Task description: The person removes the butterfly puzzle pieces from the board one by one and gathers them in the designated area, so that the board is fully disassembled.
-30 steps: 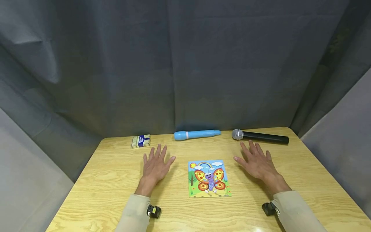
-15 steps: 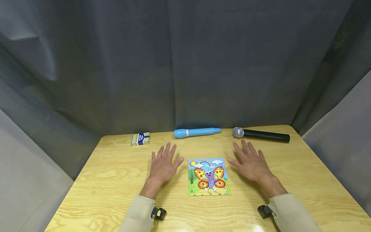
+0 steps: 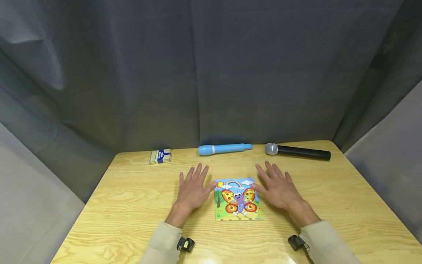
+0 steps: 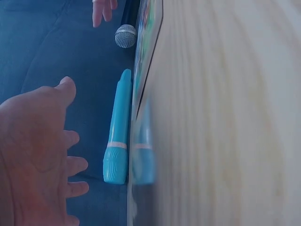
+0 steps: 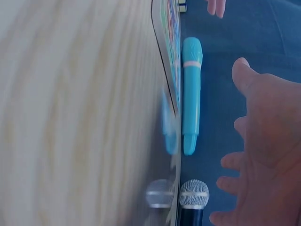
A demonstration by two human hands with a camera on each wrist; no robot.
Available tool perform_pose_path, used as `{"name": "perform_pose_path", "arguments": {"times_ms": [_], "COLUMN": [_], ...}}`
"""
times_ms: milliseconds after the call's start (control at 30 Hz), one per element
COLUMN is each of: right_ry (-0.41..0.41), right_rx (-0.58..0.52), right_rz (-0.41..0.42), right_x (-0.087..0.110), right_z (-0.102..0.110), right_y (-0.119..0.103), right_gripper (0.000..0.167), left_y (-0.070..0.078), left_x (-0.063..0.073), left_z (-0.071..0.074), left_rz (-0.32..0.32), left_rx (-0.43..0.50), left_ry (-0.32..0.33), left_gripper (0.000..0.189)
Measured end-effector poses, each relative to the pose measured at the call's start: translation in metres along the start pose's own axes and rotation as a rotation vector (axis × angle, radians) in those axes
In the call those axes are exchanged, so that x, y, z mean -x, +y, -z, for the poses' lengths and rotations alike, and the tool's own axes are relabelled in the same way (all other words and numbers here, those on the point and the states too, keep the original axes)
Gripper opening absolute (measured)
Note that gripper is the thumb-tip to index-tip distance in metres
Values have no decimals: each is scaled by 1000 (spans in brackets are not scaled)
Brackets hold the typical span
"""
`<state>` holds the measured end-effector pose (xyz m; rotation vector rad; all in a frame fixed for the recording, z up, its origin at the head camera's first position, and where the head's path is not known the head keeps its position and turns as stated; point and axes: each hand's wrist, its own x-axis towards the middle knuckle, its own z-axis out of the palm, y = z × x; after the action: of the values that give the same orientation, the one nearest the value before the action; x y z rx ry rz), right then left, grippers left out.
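A square picture board (image 3: 239,205) with a cartoon butterfly lies flat on the wooden table. On its left side, my left hand (image 3: 192,192) is held palm down with fingers spread, its thumb tip overlapping the board's upper left corner in the head view. My right hand (image 3: 280,190) mirrors it on the other side, thumb tip at the board's right edge. Both wrist views show the palms raised off the tabletop, with nothing held. Beyond the hands lie a blue microphone (image 3: 225,149) and a black microphone (image 3: 298,151) with a silver mesh head.
Toward the table's back left is a small pack of pale sticks (image 3: 160,156) with a blue-and-white label. A dark grey curtain (image 3: 211,73) hangs right behind the table's back edge. Light grey panels (image 3: 29,205) stand at both sides of the wooden table (image 3: 115,220).
Both hands have moved inward, the left one rightward and the right one leftward, closing in on the picture board. The objects on the table have stayed put.
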<state>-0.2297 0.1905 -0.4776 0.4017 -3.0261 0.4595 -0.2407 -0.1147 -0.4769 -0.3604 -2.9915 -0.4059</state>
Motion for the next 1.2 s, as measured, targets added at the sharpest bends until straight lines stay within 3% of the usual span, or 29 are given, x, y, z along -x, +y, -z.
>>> {"name": "perform_pose_path", "arguments": {"times_ms": [467,833,1200], "right_ry": [-5,-169,-242], "right_rx": [28,-12,-19], "right_rz": [62,105,169], "right_x": [1,3,8], "right_z": [-9,-20,-21], "right_y": [-22,-39,-47], "right_gripper": [79,78,82], "left_y": [24,32,36], "left_x": [4,7,5], "left_z": [-8,-13,-15], "left_rz": [-43,-72,-70], "left_rx": [-12,46,24], "left_ry": [-87,-271,-264], "left_gripper": [73,67,61]}}
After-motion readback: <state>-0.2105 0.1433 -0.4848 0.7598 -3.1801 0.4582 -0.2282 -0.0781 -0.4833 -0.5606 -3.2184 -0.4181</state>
